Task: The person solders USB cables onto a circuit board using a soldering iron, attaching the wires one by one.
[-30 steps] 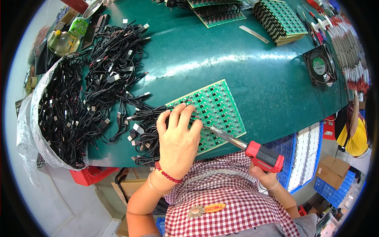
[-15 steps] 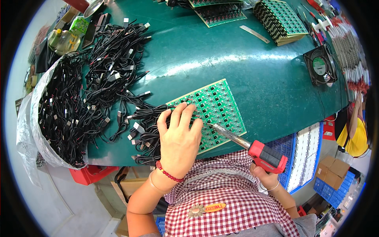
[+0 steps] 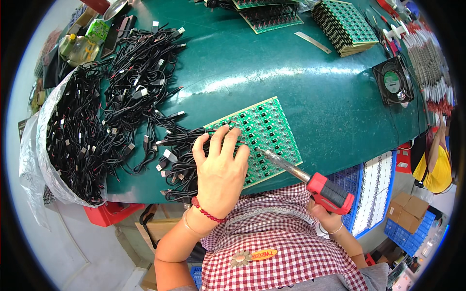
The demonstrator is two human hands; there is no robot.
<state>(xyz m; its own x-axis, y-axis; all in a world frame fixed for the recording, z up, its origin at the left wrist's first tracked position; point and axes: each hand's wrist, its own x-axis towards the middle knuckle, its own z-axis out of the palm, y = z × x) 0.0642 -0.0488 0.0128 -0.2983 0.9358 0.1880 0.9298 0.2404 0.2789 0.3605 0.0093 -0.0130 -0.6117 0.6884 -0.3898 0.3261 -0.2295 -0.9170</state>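
Note:
A green circuit board panel [image 3: 276,128] with rows of small black parts lies on the table before me. My left hand [image 3: 221,167] rests over its left part, fingers bent and fingertips down at the board. Whatever those fingers pinch is hidden beneath them. Black USB cables [image 3: 182,169] lie bunched against that hand's left side, their connectors pointing various ways. My right hand [image 3: 327,218] grips a red and black soldering iron [image 3: 332,193], partly hidden behind its handle. The iron's metal barrel slants up and left, its tip over the board, just right of my left hand.
More black cables [image 3: 141,72] are heaped at left, beside a full plastic bag of cables [image 3: 43,140]. Stacked circuit boards [image 3: 349,24], a metal ruler [image 3: 313,42] and a small fan [image 3: 393,81] occupy the far and right table. A person in yellow [image 3: 437,169] is at right.
The soldering iron's tip has shifted slightly right, a little away from my left hand. My left hand and the board stay nearly in place.

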